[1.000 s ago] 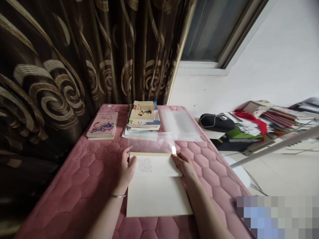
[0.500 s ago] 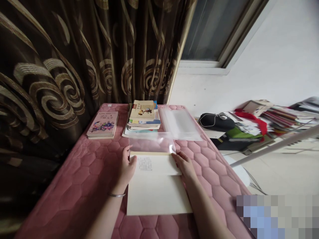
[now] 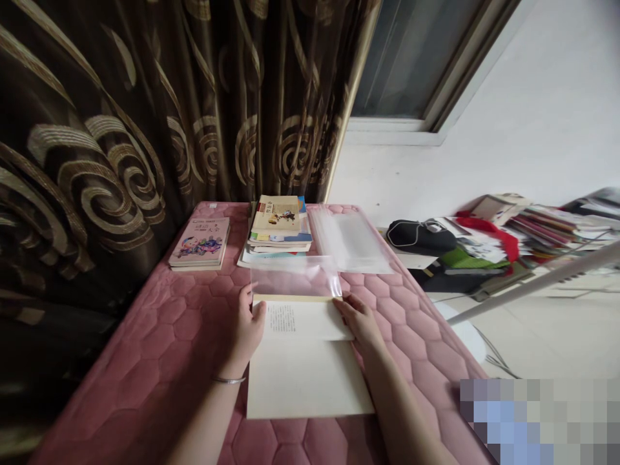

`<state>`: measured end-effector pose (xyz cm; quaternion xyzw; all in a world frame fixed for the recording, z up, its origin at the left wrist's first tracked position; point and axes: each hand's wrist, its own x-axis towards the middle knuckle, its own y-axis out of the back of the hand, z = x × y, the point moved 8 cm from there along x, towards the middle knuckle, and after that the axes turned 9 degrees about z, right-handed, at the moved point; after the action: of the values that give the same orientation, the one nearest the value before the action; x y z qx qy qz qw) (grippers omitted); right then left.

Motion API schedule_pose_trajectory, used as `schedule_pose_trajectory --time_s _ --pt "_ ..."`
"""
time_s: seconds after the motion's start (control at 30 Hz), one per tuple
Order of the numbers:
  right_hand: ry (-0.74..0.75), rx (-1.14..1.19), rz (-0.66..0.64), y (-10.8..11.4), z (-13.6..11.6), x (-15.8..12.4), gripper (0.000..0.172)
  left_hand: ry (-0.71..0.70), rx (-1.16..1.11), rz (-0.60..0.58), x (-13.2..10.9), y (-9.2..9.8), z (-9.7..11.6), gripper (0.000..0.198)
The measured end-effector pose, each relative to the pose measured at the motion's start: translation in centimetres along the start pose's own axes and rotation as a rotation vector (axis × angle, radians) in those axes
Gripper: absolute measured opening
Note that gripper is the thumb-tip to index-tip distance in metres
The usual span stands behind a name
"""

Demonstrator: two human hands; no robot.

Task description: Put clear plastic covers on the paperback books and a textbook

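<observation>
A cream book (image 3: pixel 305 378) lies open in front of me on a pink quilted surface (image 3: pixel 165 336), with its cover flap folded in and a clear plastic cover (image 3: pixel 293 279) sticking out past its far edge. My left hand (image 3: pixel 247 326) pinches the flap's left corner, thumb on the paper. At the flap's right edge my right hand (image 3: pixel 358 320) grips paper and plastic together with curled fingers.
Beyond the book stand a stack of books (image 3: pixel 279 226), a pink picture book (image 3: pixel 201 243) to its left and a pile of clear covers (image 3: pixel 351 240) to its right. A dark curtain (image 3: pixel 121 129) hangs at left. Cluttered books and a black pouch (image 3: pixel 420 237) lie at right.
Almost nothing has moved. The plastic cover's far right corner has shifted slightly and its glint is gone; both hands keep their hold.
</observation>
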<state>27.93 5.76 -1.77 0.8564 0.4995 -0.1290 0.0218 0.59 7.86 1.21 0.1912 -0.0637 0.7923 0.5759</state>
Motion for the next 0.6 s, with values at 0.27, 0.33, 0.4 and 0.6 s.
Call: schedule_pose_trajectory --time_s 0.27,0.33,0.4,0.6 --pt "0.096 -0.291 0.206 1.6 -2.2 -1.0 0.033 0.044 -0.028 -0.01 0.0 -0.1 -0.3 0.037" --pt "0.114 -0.448 0.233 2.0 -2.9 -1.4 0.026 0.041 -0.034 -0.006 0.0 -0.1 -0.2 0.037" --pt "0.122 -0.546 0.206 1.9 -3.3 -1.6 0.021 0.043 -0.037 0.0 0.0 -0.1 -0.2 0.036" --pt "-0.048 -0.429 0.081 2.0 -1.5 -1.1 0.03 0.08 -0.08 -0.031 0.0 -0.4 -0.4 0.038"
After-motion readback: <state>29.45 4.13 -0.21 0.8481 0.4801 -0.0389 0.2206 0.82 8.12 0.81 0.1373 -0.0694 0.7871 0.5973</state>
